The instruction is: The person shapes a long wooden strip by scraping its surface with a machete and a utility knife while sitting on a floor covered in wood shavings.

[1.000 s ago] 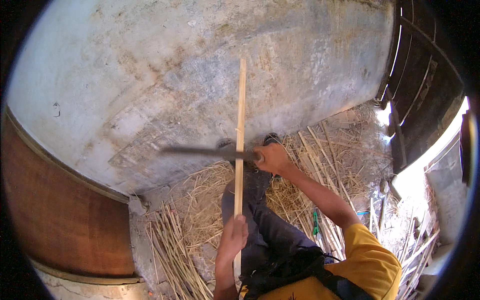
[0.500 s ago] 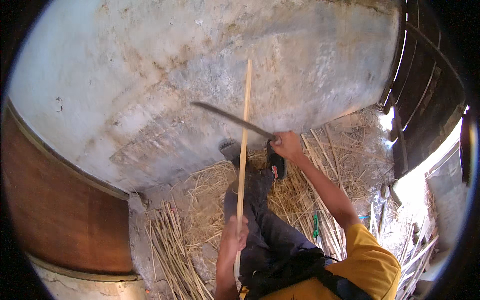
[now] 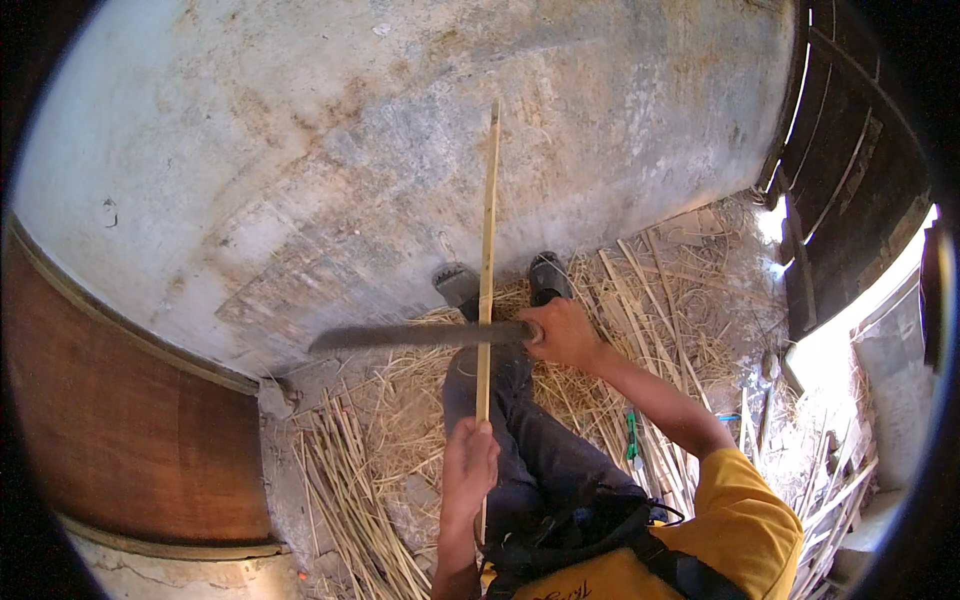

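My left hand [image 3: 470, 465] is closed round the lower part of a long pale bamboo strip [image 3: 488, 235], which points away from me towards the wall. In my right hand [image 3: 563, 335] is the handle of a machete [image 3: 410, 337]. Its long dark blade reaches out to the left and crosses the strip a little beyond my left hand, slightly blurred. Whether the edge touches the strip I cannot tell. My fingers hide part of the handle, and the strip's near end runs down past my left wrist.
A stained wall [image 3: 400, 150] rises ahead. Shavings [image 3: 590, 385] litter the floor round my shoes. Bundled bamboo strips [image 3: 355, 500] lie at the left, with more strips [image 3: 640, 310] at the right beside a green tool [image 3: 631, 436]. A brown panel [image 3: 130, 420] stands far left.
The machete has come nearer to me along the strip, its blade swinging from slanted to nearly level. My right hand moved back with it. The strip has turned slightly in my left hand.
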The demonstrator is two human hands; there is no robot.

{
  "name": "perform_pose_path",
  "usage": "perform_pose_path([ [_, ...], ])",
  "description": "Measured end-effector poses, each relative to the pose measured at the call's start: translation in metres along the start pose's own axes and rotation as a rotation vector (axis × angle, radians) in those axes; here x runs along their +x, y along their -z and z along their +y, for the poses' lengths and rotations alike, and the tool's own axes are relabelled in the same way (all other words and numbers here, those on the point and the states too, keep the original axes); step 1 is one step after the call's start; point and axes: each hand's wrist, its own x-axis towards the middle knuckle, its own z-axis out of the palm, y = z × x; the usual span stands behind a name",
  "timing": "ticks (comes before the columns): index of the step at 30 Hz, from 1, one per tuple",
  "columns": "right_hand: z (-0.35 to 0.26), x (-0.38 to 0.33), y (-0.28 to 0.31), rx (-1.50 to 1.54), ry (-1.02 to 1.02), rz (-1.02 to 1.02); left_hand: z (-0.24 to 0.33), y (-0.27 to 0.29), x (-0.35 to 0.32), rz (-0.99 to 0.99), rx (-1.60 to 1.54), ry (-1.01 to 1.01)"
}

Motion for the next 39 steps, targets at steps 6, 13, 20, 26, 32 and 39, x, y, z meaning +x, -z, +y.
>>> perform_pose_path([
  [6,0.02,0.018,-0.002,0.176,-0.169,0.08,-0.002,-0.002,0.001,0.026,0.062,-0.028],
  [13,-0.018,-0.019,0.021,0.007,-0.088,-0.26,-0.002,0.003,0.003,0.057,0.097,-0.031],
  [20,-0.033,-0.028,0.009,0.374,-0.345,-0.278,0.014,0.008,0.004,-0.205,-0.245,0.179],
  [26,-0.055,-0.021,0.018,1.032,-0.541,-0.171,0.01,0.008,0.005,-0.283,-0.325,0.245],
  [32,-0.07,-0.013,0.013,1.005,-0.437,-0.019,0.012,0.002,-0.012,-0.24,-0.197,0.049],
  [39,-0.093,0.007,0.011,1.164,-0.405,0.029,0.014,0.035,-0.076,-0.144,-0.136,0.0],
])
